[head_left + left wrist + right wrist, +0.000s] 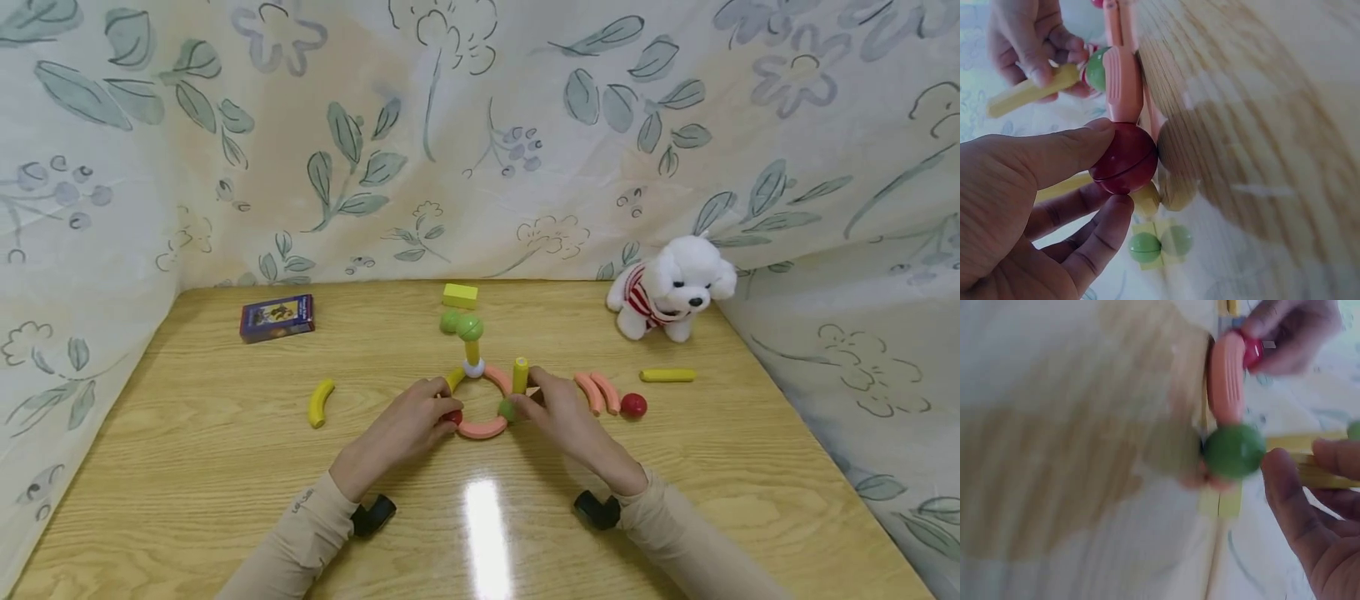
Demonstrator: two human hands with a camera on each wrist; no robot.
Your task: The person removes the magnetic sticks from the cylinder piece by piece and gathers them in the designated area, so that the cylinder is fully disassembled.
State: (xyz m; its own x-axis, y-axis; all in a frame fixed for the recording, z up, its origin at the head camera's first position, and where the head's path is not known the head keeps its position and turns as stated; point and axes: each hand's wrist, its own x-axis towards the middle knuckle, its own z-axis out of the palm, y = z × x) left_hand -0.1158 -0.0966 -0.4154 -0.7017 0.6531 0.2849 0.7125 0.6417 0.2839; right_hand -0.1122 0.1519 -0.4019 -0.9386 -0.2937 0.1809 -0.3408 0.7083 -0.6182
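My left hand [416,417] pinches the glossy red ball [1125,159] at the left of the ring of curved pink and yellow pieces [483,430] on the counter [225,467]. Apart from it, my right hand [558,408] pinches the straight yellow rod [521,377] at the shiny green ball [1234,452], right; I cannot tell whether they are joined. Best practice, I judge: brace the red ball, centre the rod, press straight down.
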